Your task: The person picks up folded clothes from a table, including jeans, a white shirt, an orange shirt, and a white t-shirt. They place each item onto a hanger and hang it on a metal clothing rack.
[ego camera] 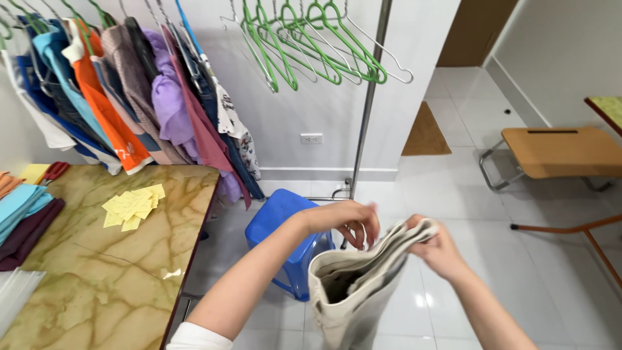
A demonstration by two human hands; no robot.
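A beige folded garment [363,285] hangs in front of me, its open edges bunched at the top. My right hand [440,249] is closed on the top right corner of the cloth. My left hand [353,223] hovers at the top left of it, fingers curled down toward the fabric layers; whether it grips them is unclear. A blue plastic stool [278,223] stands on the floor just behind my left forearm.
A marble-patterned table [110,272] at left carries yellow paper slips [134,206], folded cloths [23,220] and red scissors [55,170]. A clothes rail holds hung garments [129,97] and empty green hangers [311,45]. A low wooden folding desk [560,150] stands at right on white tiles.
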